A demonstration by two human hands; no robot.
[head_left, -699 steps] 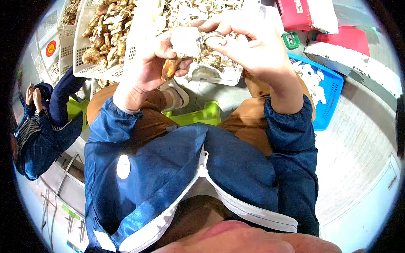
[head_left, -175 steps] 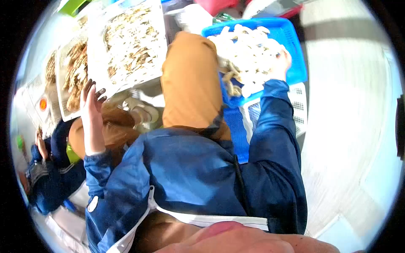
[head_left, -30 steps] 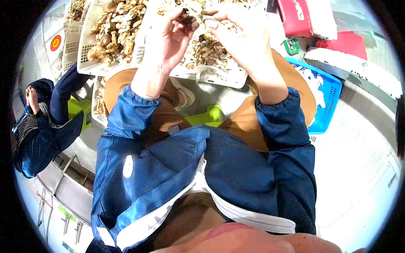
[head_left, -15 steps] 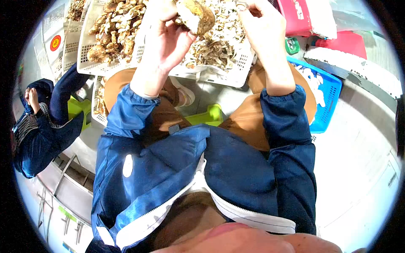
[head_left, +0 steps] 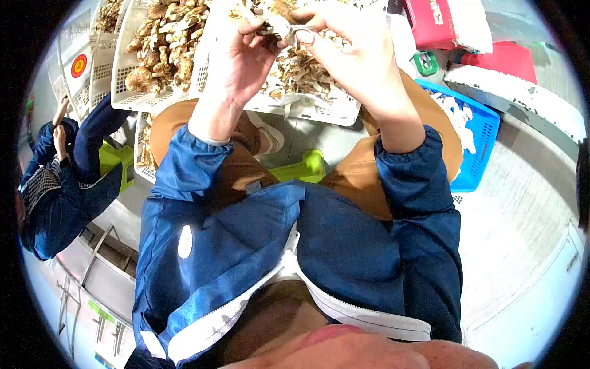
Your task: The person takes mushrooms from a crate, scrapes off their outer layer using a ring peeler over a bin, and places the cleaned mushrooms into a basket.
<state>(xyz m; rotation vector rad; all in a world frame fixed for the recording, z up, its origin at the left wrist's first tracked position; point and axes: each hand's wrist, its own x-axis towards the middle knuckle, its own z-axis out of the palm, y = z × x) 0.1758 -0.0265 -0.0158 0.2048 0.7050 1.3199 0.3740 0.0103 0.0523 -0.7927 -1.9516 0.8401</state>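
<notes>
"What was biggest there?"

"The white crate (head_left: 345, 117) of trimmings (head_left: 307, 77) in front, with a second crate (head_left: 126, 99) of brown mushrooms (head_left: 163, 52) to its left. Next, a blue tray (head_left: 488, 135) of pale pieces (head_left: 462, 123), off to the right."

"And smaller?"

"Over the trimmings, the left hand (head_left: 249, 69), fingers curled around a mushroom (head_left: 279, 24); the right hand (head_left: 355, 55) was partly closed beside it, near a small shiny thing (head_left: 300, 28). I couldn't tell whether it gripped that."

Site: I sat in what appeared to be a produce-handling workroom; evidence noted: perforated white crate (head_left: 142, 102) of brown mushrooms (head_left: 165, 54), blue basket (head_left: 487, 144) of pale pieces (head_left: 461, 118), seated co-worker (head_left: 58, 200) nearby.
</notes>
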